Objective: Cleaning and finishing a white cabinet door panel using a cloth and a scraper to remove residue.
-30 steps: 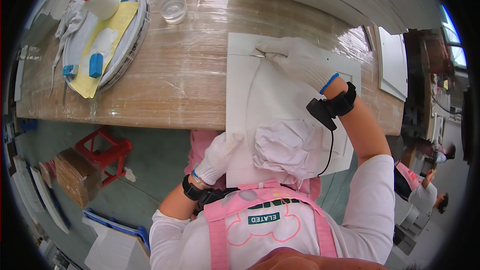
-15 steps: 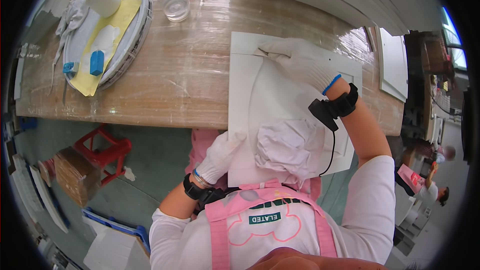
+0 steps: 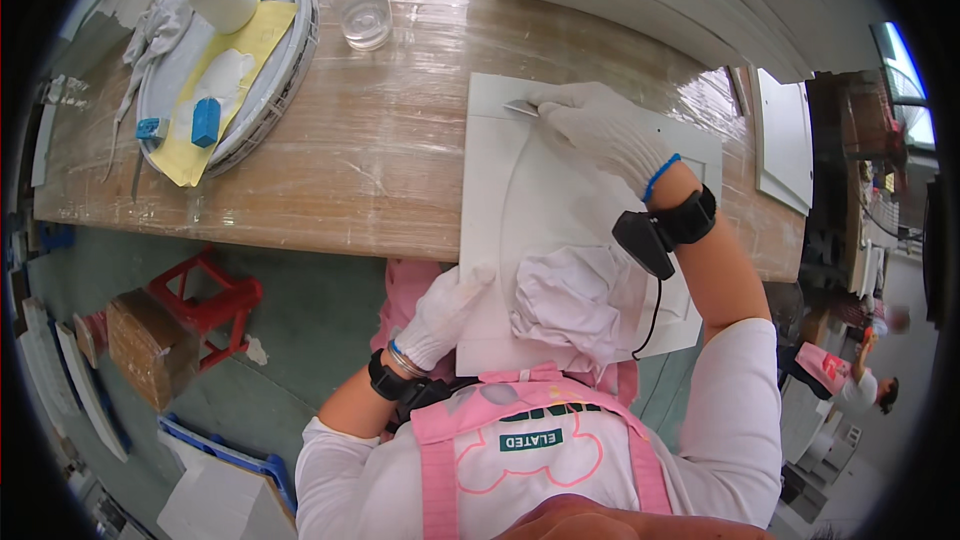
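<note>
A white cabinet door panel (image 3: pixel 490 205) with a curved groove lies partly on the table and reaches over its front edge toward my lap. My gloved right hand (image 3: pixel 600 130) is closed on a small metal scraper blade (image 3: pixel 521 107), which rests near the panel's far left corner. Most of the scraper is hidden inside that hand. On the panel's near left edge, my gloved left hand (image 3: pixel 447 315) grips with its fingers bent around the side. A crumpled white cloth (image 3: pixel 567 302) lies on the near part of the panel.
At the left, a round grey lid (image 3: pixel 305 30) carries a glue bottle (image 3: pixel 222 2), yellow sandpaper (image 3: pixel 265 35) and blue blocks (image 3: pixel 206 122). A clear cup (image 3: pixel 366 22) stands nearby. White panels (image 3: pixel 650 0) line the back. A red stool (image 3: pixel 215 300) stands on the floor; another person (image 3: pixel 855 385) is far right.
My right hand has tilted slightly, and more of the scraper blade shows at the panel's corner. My left hand keeps its grip. The whole view has shifted a little.
</note>
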### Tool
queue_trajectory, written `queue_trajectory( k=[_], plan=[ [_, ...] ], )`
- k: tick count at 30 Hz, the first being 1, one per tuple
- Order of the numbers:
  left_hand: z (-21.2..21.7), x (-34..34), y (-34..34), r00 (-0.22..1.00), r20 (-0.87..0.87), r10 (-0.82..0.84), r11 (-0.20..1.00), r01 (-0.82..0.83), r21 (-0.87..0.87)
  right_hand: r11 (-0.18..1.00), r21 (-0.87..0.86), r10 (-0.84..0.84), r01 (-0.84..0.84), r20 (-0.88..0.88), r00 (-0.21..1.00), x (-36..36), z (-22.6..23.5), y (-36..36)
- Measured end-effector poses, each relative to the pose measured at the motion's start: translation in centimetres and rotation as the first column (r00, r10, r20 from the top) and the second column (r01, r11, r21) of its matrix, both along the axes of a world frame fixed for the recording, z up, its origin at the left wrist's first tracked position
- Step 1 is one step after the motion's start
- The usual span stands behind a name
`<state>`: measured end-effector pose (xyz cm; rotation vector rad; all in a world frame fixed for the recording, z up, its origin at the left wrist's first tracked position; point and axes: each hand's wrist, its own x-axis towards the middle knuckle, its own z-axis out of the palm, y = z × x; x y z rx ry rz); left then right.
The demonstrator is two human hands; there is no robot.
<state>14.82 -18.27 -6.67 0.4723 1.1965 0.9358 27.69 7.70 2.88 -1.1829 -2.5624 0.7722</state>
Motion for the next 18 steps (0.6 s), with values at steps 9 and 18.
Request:
queue_trajectory(
  k=[9, 18],
  plan=[
    [0.7, -0.1, 0.2, 1.0, -0.027, -0.011, 1.0, 0.011, 0.025, 0.783, -0.531, -0.352, 0.323, 0.049, 0.935, -1.7, 1.7, 1.9],
    [0.2, 0.1, -0.1, 0.999, 0.014, 0.035, 0.996, -0.036, 0.085, 0.967, -0.254, -0.025, -0.022, -0.181, 0.983, -7.5, 1.0, 0.0]
  ],
)
